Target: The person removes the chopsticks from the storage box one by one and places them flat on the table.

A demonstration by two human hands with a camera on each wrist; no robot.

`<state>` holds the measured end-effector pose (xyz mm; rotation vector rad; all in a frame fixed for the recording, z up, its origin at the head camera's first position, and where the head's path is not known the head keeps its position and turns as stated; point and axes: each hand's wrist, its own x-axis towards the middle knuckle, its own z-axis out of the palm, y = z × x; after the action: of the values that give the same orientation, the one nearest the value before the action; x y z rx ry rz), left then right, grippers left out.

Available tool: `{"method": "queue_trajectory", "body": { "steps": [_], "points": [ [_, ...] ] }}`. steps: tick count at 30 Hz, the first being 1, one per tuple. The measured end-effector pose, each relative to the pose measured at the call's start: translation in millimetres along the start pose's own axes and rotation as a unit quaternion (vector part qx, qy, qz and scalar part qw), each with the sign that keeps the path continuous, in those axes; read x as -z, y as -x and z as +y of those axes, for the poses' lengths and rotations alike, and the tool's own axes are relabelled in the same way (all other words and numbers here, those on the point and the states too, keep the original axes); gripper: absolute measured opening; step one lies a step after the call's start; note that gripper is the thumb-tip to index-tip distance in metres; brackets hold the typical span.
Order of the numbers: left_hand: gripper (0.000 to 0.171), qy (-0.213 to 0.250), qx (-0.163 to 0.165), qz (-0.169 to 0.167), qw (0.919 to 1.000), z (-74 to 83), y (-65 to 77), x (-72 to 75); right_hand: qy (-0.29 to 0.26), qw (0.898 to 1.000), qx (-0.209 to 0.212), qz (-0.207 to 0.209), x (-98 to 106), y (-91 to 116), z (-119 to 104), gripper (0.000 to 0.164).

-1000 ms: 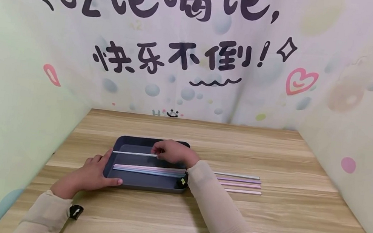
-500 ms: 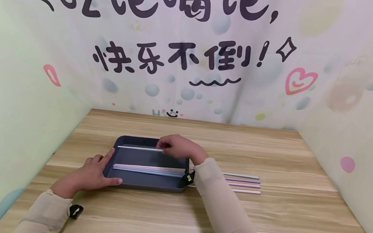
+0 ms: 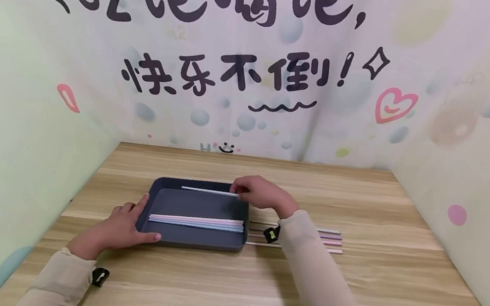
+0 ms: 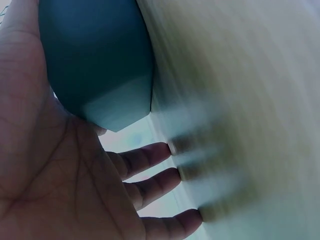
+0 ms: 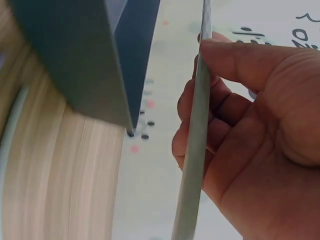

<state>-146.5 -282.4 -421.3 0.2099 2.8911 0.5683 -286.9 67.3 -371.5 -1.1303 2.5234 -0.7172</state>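
A dark grey-blue rectangular tray (image 3: 195,245) lies on the wooden table. In it, across the front half, rests a bundle of pastel chopsticks (image 3: 195,222), pink above blue. My left hand (image 3: 118,227) touches the tray's left end, index finger along the side and thumb at the front corner. In the left wrist view the tray (image 4: 95,60) sits between thumb and straight fingers, fingertips on the table. Between thumb and fingers my right hand (image 3: 263,193) pinches a pale chopstick (image 3: 207,190) near its right part, over the tray's back right corner. The right wrist view shows this chopstick (image 5: 194,125) close up.
To the tray's right, several more chopsticks (image 3: 330,243) lie side by side on the table (image 3: 195,287), partly hidden by my right sleeve (image 3: 313,270). A printed cloth wall (image 3: 253,74) stands behind the table, with side walls at left and right.
My right hand has moved right and slightly back, carrying the pale chopstick from the tray's left end toward its back right corner. My left hand has stayed at the tray.
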Motion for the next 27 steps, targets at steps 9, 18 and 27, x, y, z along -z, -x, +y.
{"method": "queue_trajectory", "body": {
  "steps": [9, 18, 27],
  "points": [
    [0.122, -0.007, -0.002, 0.001, 1.0000, -1.6, -1.1, 1.1, -0.015, 1.000, -0.004, 0.019, 13.0, 27.6, 28.3, 0.017],
    [0.121, -0.008, -0.004, 0.001, 1.0000, -0.9, -1.4, 0.5, -0.048, 0.998, -0.035, 0.031, 24.2, 58.0, 56.7, 0.020],
    [0.121, -0.005, -0.002, -0.001, 1.0000, 1.0, -0.6, 0.4, -0.054, 0.996, -0.061, 0.028, 30.0, 91.9, 84.0, 0.019]
  ]
}}
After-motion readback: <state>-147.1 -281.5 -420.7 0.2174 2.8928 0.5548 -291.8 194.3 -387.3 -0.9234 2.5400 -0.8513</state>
